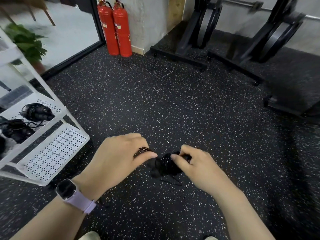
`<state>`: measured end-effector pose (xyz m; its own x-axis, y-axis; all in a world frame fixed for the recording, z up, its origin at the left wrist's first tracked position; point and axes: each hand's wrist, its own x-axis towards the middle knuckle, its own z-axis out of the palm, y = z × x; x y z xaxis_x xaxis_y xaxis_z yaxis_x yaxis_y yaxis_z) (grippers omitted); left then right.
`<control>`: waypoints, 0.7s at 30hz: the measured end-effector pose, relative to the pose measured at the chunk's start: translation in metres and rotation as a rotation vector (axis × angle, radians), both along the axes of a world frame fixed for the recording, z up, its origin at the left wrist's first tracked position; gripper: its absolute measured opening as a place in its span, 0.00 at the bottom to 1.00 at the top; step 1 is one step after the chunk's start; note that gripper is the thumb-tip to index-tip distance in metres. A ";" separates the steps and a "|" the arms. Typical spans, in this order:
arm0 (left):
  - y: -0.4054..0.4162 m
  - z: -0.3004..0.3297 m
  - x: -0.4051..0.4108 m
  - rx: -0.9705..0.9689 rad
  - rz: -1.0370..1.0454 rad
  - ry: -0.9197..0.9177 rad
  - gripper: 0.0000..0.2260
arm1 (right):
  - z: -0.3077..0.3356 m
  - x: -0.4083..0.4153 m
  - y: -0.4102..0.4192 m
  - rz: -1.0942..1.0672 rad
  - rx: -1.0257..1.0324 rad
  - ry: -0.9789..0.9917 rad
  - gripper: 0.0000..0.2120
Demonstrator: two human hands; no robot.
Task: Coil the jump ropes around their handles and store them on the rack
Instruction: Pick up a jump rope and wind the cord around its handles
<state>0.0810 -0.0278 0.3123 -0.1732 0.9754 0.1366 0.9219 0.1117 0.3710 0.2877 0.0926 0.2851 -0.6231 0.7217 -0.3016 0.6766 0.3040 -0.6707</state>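
Observation:
A black jump rope (166, 164) hangs between my hands above the speckled floor, its cord wound in tight turns around the handles. My right hand (194, 163) grips the right end of that bundle. My left hand (121, 153) pinches a thin strand of the cord at the bundle's left end. A short loose end dangles under the bundle. The white rack (52, 149) stands at the left, close to my left wrist. Two coiled black jump ropes (37, 111) (16, 129) lie on its middle shelf, and its lowest perforated shelf shows bare metal.
Two red fire extinguishers (115, 28) stand against the far wall. Black weight racks with plates (206, 32) fill the back right, and a dark bench base (292, 99) sits at the right. A potted plant (26, 42) is behind the white rack.

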 end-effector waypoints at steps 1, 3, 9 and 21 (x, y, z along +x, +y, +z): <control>-0.001 0.001 -0.001 0.005 0.028 -0.010 0.18 | 0.001 0.001 0.000 0.030 -0.035 0.020 0.19; -0.003 0.001 -0.005 0.027 0.074 -0.045 0.20 | 0.002 0.002 0.000 0.100 -0.121 0.056 0.23; -0.003 -0.006 -0.013 0.022 0.152 -0.265 0.32 | 0.007 -0.001 -0.002 0.152 -0.502 0.326 0.23; 0.008 -0.011 0.014 -0.101 0.090 -0.364 0.21 | 0.009 -0.026 -0.008 -0.261 -1.184 0.971 0.29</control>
<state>0.0950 -0.0199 0.3012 -0.2780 0.9595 -0.0457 0.7165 0.2388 0.6554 0.2617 0.0851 0.2938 -0.8095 0.4873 -0.3274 -0.1967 -0.7507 -0.6307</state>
